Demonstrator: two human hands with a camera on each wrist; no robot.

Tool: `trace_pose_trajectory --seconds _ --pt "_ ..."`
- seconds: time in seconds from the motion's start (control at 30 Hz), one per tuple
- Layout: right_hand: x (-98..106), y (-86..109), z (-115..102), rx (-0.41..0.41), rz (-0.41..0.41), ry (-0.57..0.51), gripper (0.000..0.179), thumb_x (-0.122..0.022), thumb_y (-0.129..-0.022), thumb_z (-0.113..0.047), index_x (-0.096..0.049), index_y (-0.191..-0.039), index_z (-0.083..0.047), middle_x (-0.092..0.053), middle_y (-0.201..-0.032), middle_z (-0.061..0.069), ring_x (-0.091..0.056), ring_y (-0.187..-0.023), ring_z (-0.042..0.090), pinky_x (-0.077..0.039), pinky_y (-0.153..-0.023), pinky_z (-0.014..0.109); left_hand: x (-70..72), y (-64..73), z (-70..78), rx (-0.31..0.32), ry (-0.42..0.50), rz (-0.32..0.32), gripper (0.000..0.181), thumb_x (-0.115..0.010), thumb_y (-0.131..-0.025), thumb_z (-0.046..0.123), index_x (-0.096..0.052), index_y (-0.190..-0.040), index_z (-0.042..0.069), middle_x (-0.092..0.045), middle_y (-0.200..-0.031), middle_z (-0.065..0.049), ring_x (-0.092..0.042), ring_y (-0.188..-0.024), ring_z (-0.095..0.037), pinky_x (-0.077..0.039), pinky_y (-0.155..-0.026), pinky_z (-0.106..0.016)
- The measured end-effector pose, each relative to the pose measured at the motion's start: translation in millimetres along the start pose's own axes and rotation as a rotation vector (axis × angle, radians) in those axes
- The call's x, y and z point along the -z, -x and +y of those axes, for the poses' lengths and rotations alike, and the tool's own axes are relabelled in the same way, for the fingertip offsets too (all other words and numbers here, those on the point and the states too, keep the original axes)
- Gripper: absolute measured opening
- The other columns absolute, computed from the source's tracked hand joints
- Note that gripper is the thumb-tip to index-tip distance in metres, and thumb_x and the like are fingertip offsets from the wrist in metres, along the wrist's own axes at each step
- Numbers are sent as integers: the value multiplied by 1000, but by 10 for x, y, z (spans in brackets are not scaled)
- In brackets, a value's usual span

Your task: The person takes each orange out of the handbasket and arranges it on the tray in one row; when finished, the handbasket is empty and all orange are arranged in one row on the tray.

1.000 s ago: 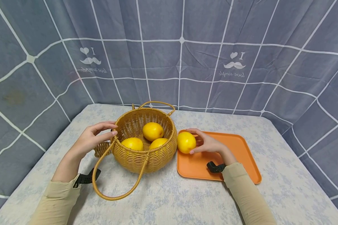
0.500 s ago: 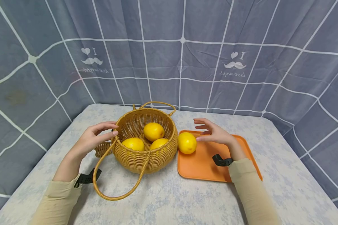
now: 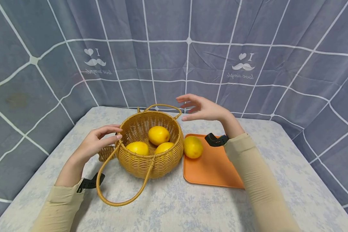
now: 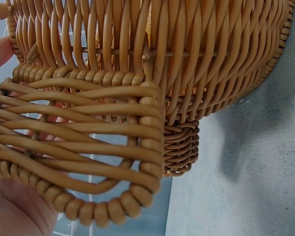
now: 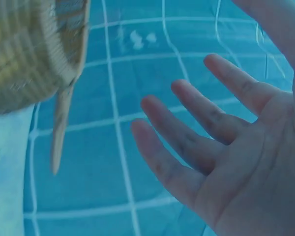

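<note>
My left hand (image 3: 94,141) holds the left rim of a round wicker basket (image 3: 150,166), thumb and fingertips at its edge. A woven flap of the basket (image 4: 73,137) hides much of that hand in the left wrist view. Inside the basket sit 3 yellow lemons (image 3: 159,135). Another lemon (image 3: 193,147) rests on the left part of an orange tray (image 3: 211,174), close to the basket's right side. Raised above the tray's far side, my right hand (image 3: 207,109) holds nothing. Its fingers are spread and relaxed (image 5: 246,142).
One basket handle (image 3: 119,203) hangs forward over the tablecloth (image 3: 168,206); the other handle (image 3: 165,105) leans back. Behind the table hangs a grey-blue curtain (image 3: 168,61) with white lines. Each wrist wears a black strap mount (image 3: 216,140).
My right hand has let go of the lemon on the tray, then risen and moved back and leftward. That lemon stays in place. My left hand has kept its position at the basket.
</note>
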State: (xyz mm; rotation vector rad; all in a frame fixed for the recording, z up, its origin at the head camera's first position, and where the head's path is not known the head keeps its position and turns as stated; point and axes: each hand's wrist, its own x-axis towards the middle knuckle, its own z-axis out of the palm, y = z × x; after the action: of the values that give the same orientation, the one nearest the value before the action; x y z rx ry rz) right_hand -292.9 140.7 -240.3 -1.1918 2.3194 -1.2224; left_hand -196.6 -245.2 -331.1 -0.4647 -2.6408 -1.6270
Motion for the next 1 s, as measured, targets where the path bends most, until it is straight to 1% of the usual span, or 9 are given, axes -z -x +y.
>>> trace_pose_trajectory --seconds 0.13,0.2,0.3,0.37,0.5,0.6,0.7,0.83,1.0 --pt "-27 -260 -181 20 -54 -23 61 -72 -84 -20 -44 -138 -14 -44 -139 2 -47 -122 20 -44 -97 35 -5 -14 15 -1 0 4 37 -64 -91 25 -60 -120 2 -44 -138 -13 -26 -135 -36 -21 -104 -63" --pt "-62 -393 -226 33 -86 -33 60 -73 -84 -21 -45 -137 -16 -46 -138 0 -48 -122 20 -44 -97 36 -9 -19 18 0 0 6 37 -64 -91 25 -60 -119 2 -44 -138 -13 -26 -135 -36 -22 -104 -62" --pt "-145 -584 -282 35 -130 -49 59 -74 -83 -22 -48 -135 -18 -49 -134 -2 -51 -119 19 -45 -96 36 -12 -24 22 0 1 7 35 -63 -91 25 -61 -119 3 -44 -138 -13 -27 -135 -36 -22 -103 -62" --pt "-211 -705 -299 42 -173 -65 57 -73 -83 -20 -49 -134 -15 -50 -133 0 -52 -118 19 -46 -95 34 -14 -26 24 2 4 7 35 -63 -92 25 -61 -119 4 -44 -138 -13 -27 -135 -36 -23 -103 -62" --pt "-358 -912 -268 17 -267 -96 53 -70 -85 -12 -49 -133 -7 -49 -133 7 -53 -117 20 -47 -92 30 -17 -32 32 7 9 8 35 -63 -92 25 -61 -119 3 -44 -138 -13 -28 -134 -36 -24 -103 -62" --pt "-462 -1020 -210 -17 -318 -93 53 -70 -84 -9 -49 -132 -2 -48 -135 13 -54 -116 20 -47 -92 28 -16 -34 33 11 5 7 35 -63 -92 26 -61 -119 4 -44 -137 -13 -28 -134 -36 -24 -102 -62" --pt "-542 -1107 -148 -35 -352 -69 55 -71 -83 -8 -49 -132 1 -47 -136 16 -53 -117 20 -46 -94 27 -10 -35 34 12 0 8 35 -63 -92 26 -60 -119 4 -44 -138 -13 -27 -134 -37 -24 -101 -63" --pt "-619 -1193 -77 -61 -382 0 55 -75 -81 -14 -53 -130 -2 -51 -132 11 -52 -116 21 -45 -93 25 -7 -35 27 8 4 7 35 -63 -92 26 -60 -119 3 -44 -138 -13 -27 -134 -38 -24 -102 -64" --pt "-680 -1264 14 -91 -407 77 51 -79 -77 -17 -61 -123 -6 -58 -122 5 -54 -109 21 -47 -88 24 -6 -40 21 12 0 8 35 -63 -92 26 -60 -119 4 -44 -138 -13 -26 -135 -38 -23 -102 -64"
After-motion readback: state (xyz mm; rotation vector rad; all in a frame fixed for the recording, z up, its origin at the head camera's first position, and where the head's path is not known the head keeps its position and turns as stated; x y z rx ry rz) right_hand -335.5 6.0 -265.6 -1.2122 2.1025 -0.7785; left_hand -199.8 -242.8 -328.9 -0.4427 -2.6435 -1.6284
